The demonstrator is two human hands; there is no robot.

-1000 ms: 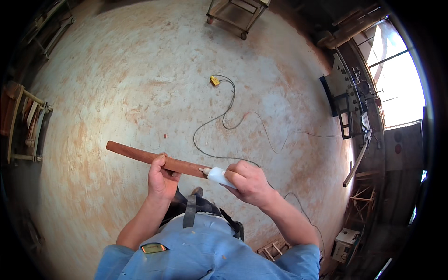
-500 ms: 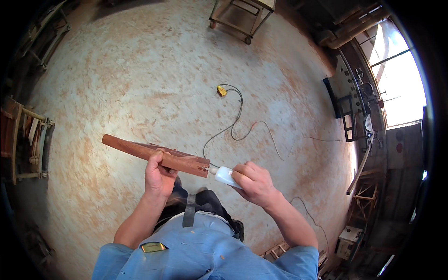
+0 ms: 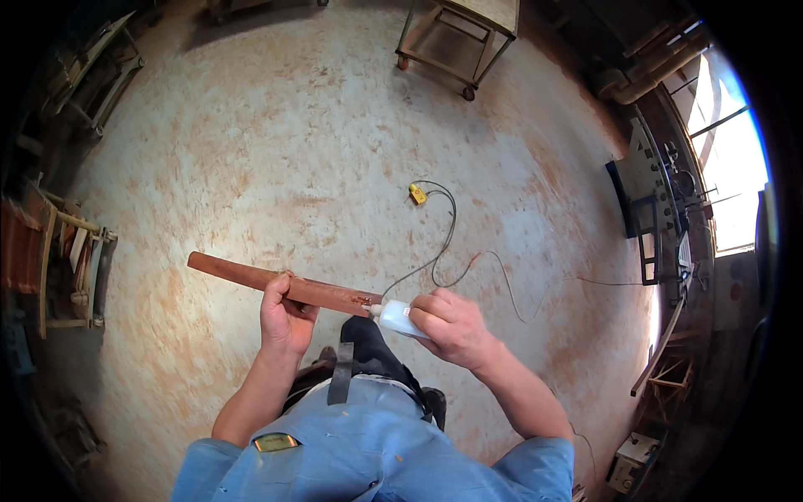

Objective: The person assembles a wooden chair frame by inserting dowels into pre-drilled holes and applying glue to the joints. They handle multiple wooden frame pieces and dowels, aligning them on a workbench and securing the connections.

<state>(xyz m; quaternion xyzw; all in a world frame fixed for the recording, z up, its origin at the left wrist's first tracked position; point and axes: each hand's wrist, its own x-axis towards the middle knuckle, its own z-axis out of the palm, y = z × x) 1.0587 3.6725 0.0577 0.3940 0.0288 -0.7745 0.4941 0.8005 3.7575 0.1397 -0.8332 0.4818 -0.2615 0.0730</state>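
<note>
A long reddish-brown piece of wood (image 3: 238,273) lies across in front of me, its left end a little farther away. My left hand (image 3: 287,318) is closed around its middle, thumb on top. In my right hand (image 3: 449,326) I grip a white squeeze bottle (image 3: 398,318), tilted with its nozzle pointing left. The nozzle tip meets the wood's right end, where dark, glossy marks show near a recess. Whether the tip enters the recess I cannot tell. The fingers of my left hand are partly hidden below the wood.
A yellow switch box (image 3: 417,194) on a dark cable lies on the floor (image 3: 251,151). A wheeled cart (image 3: 456,42) stands at the far side. Wooden racks (image 3: 71,259) line the left, and a machine (image 3: 657,184) stands by the bright window at right.
The wood has rolled slightly, so its inner edge no longer shows. The bottle has shifted a little left along the end. The floor and surroundings have slid right and down in view.
</note>
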